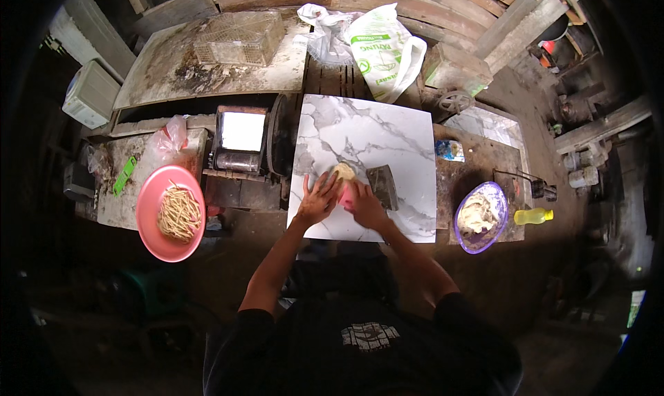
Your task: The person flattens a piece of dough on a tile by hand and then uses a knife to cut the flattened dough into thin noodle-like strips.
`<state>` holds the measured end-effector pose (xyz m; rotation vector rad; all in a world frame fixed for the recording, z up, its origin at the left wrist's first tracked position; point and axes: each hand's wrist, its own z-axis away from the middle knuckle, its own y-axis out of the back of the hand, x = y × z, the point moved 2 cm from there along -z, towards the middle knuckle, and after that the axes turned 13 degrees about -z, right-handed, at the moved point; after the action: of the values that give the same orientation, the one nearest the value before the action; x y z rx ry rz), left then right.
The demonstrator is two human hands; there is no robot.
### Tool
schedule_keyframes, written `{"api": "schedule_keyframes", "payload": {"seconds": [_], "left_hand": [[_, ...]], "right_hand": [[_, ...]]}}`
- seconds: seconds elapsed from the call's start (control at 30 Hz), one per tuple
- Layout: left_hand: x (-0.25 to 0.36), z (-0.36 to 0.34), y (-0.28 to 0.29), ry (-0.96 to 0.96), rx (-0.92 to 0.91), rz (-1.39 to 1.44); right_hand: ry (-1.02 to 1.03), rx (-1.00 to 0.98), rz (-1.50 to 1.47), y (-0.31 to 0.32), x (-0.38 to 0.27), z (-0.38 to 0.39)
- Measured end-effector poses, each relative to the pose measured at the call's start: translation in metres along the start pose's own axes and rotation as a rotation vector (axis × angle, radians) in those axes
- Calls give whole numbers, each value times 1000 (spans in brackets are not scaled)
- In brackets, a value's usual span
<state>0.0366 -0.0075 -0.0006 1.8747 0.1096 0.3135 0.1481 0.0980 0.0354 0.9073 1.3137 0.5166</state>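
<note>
A small piece of pale dough [342, 170] lies on the white marble-patterned board [373, 126] in front of me. My left hand [319, 198] lies over the near left side of the dough, with its thumb apart and its fingers stretched out. My right hand [366, 206] is closed on a flat pink thing [346, 197] at the dough's near side. Its exact kind is hard to make out, since my fingers cover part of it. Just right of the dough rests a dark grey block [382, 187].
At left stands a pink basin [146, 223] of thin dough sticks [181, 214], near a hand-cranked roller machine [238, 162]. At right are a purple-rimmed basin [459, 238] with dough [477, 214] and a yellow bottle [533, 216]. White sacks [384, 47] and a wire cage [238, 40] lie behind.
</note>
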Motion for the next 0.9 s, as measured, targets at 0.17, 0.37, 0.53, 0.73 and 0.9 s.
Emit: {"api": "schedule_keyframes", "payload": {"seconds": [0.17,0.37,0.53,0.73,0.9], "left_hand": [[-5,1,0,1,-28,25],[-4,-4,-10,-2,-34,37],[-2,-2,-5,36,-32,57],[0,-4,3,83,-78,12],[3,0,-2,71,5,-3]], "right_hand": [[-21,103,110,-17,-4,5],[-93,58,-14,-19,35,4],[-111,146,118,-3,-1,10],[-125,95,85,9,-9,12],[-83,116,54,10,-12,12]]}}
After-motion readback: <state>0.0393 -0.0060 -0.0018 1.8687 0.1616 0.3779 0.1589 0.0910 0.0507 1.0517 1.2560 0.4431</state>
